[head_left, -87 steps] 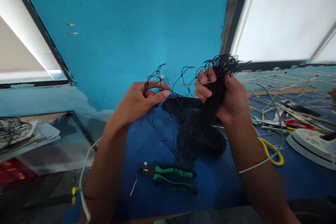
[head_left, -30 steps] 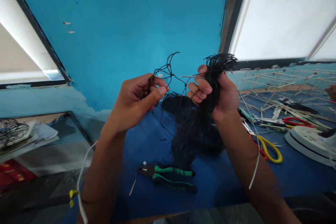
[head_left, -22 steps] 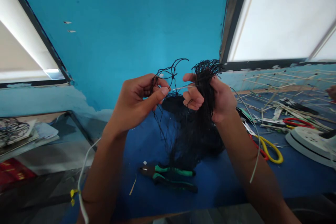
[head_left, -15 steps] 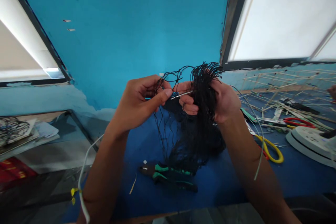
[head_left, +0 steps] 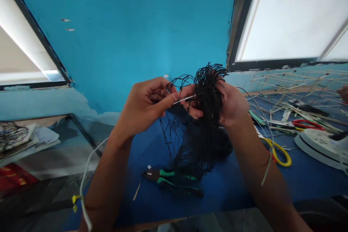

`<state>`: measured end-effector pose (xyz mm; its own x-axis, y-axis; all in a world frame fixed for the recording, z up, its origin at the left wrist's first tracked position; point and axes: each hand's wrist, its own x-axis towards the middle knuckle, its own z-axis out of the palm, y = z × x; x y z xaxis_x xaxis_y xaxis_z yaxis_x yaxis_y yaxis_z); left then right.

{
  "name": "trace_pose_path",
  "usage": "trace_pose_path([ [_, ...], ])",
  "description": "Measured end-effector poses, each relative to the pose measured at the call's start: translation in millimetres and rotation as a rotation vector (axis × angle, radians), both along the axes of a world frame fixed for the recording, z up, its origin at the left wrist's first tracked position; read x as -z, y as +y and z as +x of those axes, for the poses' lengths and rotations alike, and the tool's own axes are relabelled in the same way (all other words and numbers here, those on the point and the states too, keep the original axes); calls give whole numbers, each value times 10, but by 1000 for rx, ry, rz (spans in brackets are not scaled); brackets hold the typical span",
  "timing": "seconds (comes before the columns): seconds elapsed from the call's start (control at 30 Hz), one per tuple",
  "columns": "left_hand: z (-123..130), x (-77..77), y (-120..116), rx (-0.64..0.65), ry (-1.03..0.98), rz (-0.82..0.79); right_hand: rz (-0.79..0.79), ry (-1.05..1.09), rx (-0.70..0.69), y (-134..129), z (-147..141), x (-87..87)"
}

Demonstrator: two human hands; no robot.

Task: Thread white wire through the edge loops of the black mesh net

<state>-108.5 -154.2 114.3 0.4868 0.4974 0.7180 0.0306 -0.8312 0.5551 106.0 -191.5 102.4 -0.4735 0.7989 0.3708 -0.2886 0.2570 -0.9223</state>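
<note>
A bunch of black netting point(head_left: 209, 98) is gathered in my right hand point(head_left: 231, 103), its looped ends sticking up above the fingers. The rest hangs down onto the blue table. A thin silvery rod point(head_left: 183, 99) runs from the bunch toward my left hand point(head_left: 149, 103). My left thumb and fingers pinch a few loose net strands at the left; whether they also grip the rod's tip is unclear. Below the netting lie pliers point(head_left: 174, 181) with green and black handles, partly covered by strands.
On the blue table point(head_left: 225, 203) at right are yellow-handled scissors point(head_left: 284, 154), red-handled scissors point(head_left: 308, 125), a white round device point(head_left: 320, 146) and thin stick frames point(head_left: 293, 83). A shelf point(head_left: 54, 117) with papers stands left. A hand point(head_left: 344, 93) shows at the far right edge.
The netting bunch and my right-hand fingers have shifted slightly left, closer to my left hand. Less of the rod's tip shows beside my left thumb. The view has shifted a little.
</note>
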Motion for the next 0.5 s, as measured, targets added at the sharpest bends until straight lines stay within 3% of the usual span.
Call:
trace_pose_path([
  [0.3,9,-2,5,-2,-51,-26,-29,-34,-161,33,-13,26],
  [0.5,-45,-10,2,80,-32,-83,0,131,-171,57,-51,74],
])
